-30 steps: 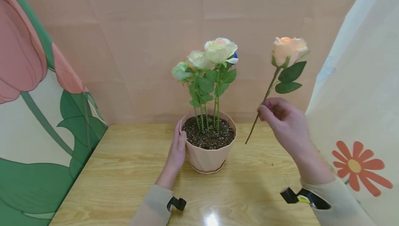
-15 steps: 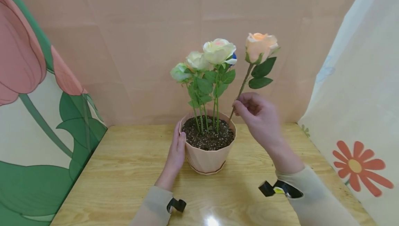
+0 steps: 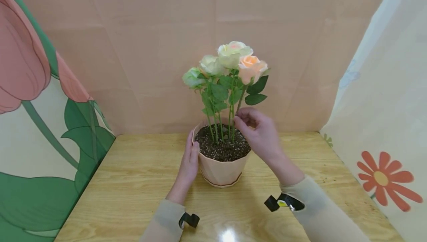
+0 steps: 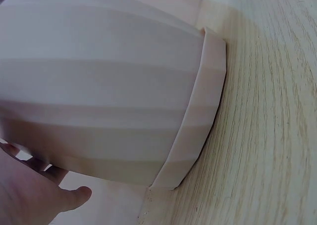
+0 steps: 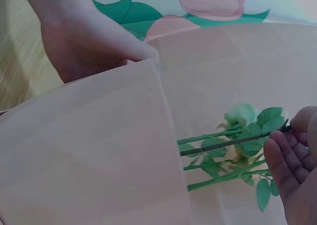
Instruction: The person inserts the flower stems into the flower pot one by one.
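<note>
A pale pink flower pot [image 3: 221,171] filled with dark soil [image 3: 221,152] stands on the table. Several whitish-green roses [image 3: 211,65] grow upright from it on green stems. My left hand [image 3: 188,162] rests along the pot's left side, fingers fairly straight. With thumb and fingertips my right hand [image 3: 261,134] pinches the stem of a peach rose [image 3: 251,70] above the pot's right part. In the right wrist view, that darker stem [image 5: 223,144] runs down behind the pot's rim, so its lower end is hidden.
The pot stands in a matching saucer [image 4: 198,121] on the wooden table [image 3: 140,182]. A plain pinkish backdrop [image 3: 150,49] hangs behind the flowers. Printed cloths with a tulip [image 3: 23,49] and an orange flower [image 3: 380,178] line the left and right sides.
My right hand has carried the peach rose leftward from beside the pot and then lowered it over the soil, next to the other roses. The left hand has stayed on the pot.
</note>
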Tool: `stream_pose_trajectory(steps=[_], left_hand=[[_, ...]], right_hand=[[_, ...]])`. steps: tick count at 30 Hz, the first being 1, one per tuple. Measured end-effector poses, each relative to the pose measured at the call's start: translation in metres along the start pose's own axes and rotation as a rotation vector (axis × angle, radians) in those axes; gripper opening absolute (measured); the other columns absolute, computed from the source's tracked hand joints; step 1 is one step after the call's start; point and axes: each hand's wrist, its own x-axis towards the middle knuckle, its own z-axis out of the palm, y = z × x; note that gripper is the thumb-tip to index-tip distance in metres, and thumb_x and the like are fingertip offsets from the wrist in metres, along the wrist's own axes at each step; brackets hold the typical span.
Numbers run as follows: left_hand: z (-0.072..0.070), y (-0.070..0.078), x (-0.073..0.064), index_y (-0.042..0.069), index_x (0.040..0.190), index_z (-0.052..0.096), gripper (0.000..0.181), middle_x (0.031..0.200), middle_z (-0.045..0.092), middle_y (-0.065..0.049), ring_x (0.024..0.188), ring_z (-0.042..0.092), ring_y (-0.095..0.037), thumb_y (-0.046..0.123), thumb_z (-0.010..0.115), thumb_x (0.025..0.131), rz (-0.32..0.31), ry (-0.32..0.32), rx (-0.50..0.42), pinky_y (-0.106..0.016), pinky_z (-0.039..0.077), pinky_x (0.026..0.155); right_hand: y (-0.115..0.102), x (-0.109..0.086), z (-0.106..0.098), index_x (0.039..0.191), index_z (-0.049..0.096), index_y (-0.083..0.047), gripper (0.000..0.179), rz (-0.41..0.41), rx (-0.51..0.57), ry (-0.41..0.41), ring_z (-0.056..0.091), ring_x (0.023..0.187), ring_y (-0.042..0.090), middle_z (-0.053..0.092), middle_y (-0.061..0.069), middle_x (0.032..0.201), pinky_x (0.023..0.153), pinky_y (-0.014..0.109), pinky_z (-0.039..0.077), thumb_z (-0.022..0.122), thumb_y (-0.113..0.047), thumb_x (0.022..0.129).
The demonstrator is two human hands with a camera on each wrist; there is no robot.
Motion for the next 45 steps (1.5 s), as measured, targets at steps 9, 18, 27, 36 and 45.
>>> stream_pose_trajectory(steps=[9,18,27,36,45], left_hand=[[0.000,0.002,-0.001,0.033,0.177,0.020,0.056,0.182,0.021,-0.005,0.165,0.024,-0.038,0.036,0.031,0.122,-0.002,0.012,-0.006,-0.066,0.018,0.131],[-0.001,0.001,-0.001,0.034,0.177,0.021,0.056,0.182,0.023,-0.005,0.164,0.026,-0.036,0.031,0.031,0.122,0.012,0.008,-0.020,-0.064,0.019,0.132],[-0.001,0.000,-0.001,0.034,0.178,0.020,0.056,0.182,0.023,-0.005,0.164,0.026,-0.035,0.033,0.030,0.123,0.008,0.002,-0.025,-0.063,0.020,0.132],[0.000,-0.001,0.000,0.032,0.179,0.016,0.057,0.183,0.020,-0.004,0.165,0.023,-0.035,0.035,0.029,0.123,0.001,-0.001,-0.009,-0.062,0.019,0.132],[0.001,0.000,0.001,0.029,0.178,0.019,0.057,0.182,0.022,-0.006,0.165,0.024,-0.033,0.034,0.031,0.123,0.026,0.003,-0.014,-0.060,0.019,0.133]], right_hand=[[0.008,-0.001,0.009,0.114,0.079,0.000,0.011,-0.012,-0.056,-0.055,0.070,0.084,0.019,0.076,0.005,0.097,0.074,0.023,0.057,0.076,-0.004,0.104],[0.016,-0.003,0.017,0.116,0.080,-0.002,0.012,0.025,-0.080,-0.089,0.071,0.085,0.019,0.077,0.007,0.099,0.075,0.025,0.060,0.076,-0.005,0.105],[0.026,-0.005,0.024,0.114,0.080,-0.006,0.009,-0.046,-0.176,-0.069,0.069,0.081,0.015,0.077,0.002,0.096,0.070,0.031,0.060,0.074,-0.008,0.107],[0.037,-0.010,0.033,0.117,0.082,-0.002,0.014,-0.118,-0.241,-0.016,0.072,0.084,0.019,0.078,0.008,0.103,0.070,0.038,0.062,0.075,-0.007,0.107],[0.043,-0.010,0.041,0.121,0.083,-0.002,0.018,-0.108,-0.246,0.017,0.068,0.078,0.018,0.079,0.010,0.105,0.065,0.035,0.057,0.075,-0.012,0.108]])
